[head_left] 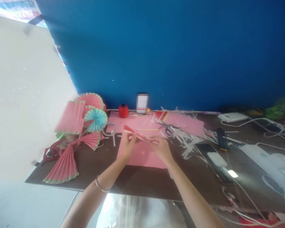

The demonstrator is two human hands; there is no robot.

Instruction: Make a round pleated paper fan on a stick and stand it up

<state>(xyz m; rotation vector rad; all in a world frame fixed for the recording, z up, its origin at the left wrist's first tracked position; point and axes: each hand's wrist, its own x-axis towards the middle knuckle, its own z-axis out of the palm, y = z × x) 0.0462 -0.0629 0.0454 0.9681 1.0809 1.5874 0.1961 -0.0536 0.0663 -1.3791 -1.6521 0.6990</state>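
Between my two hands, above a sheet of pink paper (146,156), is a narrow folded paper strip (140,136), red and pink with a pale edge. My left hand (128,145) pinches it near its wider, red end. The fingers of my right hand (160,148) close on the other end, which they partly hide. Scissors (170,130) lie just beyond my right hand among white paper scraps (188,142). A ring of clear tape (109,129) rests to the left of my left hand.
Pleated pink fans (66,164) and a blue pleated fan (96,119) are piled at the left. A red spool (123,111) stands near the blue wall (156,57). On the right are a phone (210,155), a white power bank (232,117) and tangled cables (273,126).
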